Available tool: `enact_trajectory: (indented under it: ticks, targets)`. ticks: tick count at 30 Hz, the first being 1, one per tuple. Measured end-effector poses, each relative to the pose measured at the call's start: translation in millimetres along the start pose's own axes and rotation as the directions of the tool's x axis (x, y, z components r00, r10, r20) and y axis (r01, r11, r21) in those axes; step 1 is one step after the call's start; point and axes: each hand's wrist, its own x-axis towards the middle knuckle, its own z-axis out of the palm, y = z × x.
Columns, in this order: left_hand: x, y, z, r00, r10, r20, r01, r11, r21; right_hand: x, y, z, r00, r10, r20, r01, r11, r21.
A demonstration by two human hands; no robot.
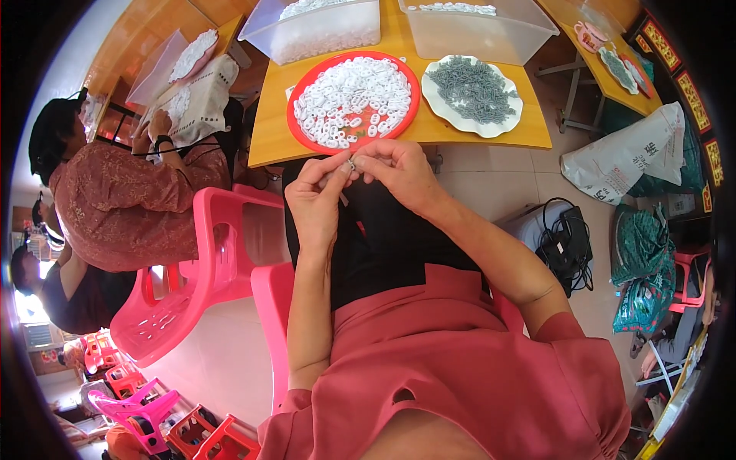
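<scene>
Just in front of the table's near edge, my left hand (319, 180) and my right hand (392, 170) meet with fingertips pinched together. Between them is a small whitish piece (350, 163), mostly covered by the fingers, so its kind does not show. Close beyond my hands lies a round red tray (294, 123) heaped with small white oval plastic pieces (353, 96) that have holes in them. To its right a white scallop-edged plate (437, 115) carries a pile of thin grey metal pins or screws (474, 88).
Two clear plastic bins (326, 38) with white pieces stand at the back of the yellow table (529, 130). On the left a person (130, 192) works beside a pink chair (218, 253). A white sack (629, 157), black cables (567, 241) and green bags (642, 261) lie at the right.
</scene>
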Motion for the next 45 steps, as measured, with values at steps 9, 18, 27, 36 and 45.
enact_trajectory:
  ticks: [9, 18, 27, 36, 45]
  targets:
    - [-1, 1, 3, 0.998, 0.062, 0.020, -0.064, 0.993, 0.094, -1, -10, -4, 1.000, 0.014, -0.018, -0.017, 0.991, -0.129]
    - [-1, -7, 2, 0.994, 0.109, 0.019, -0.110, 0.982, 0.151, 0, -7, -4, 1.000, 0.015, -0.010, -0.017, 0.983, -0.185]
    - [-3, -1, -2, 1.000, -0.030, -0.001, 0.029, 0.992, -0.122, 2, -20, -3, 0.999, 0.014, 0.049, -0.009, 0.993, -0.114]
    - [-3, -3, 6, 0.996, -0.084, 0.018, 0.086, 0.987, -0.138, 1, -13, -7, 0.999, -0.024, -0.025, 0.019, 0.985, -0.171]
    - [-2, -5, 11, 1.000, -0.006, -0.027, 0.005, 1.000, -0.027, 1, -19, -5, 0.995, -0.077, -0.058, 0.048, 0.918, -0.393]
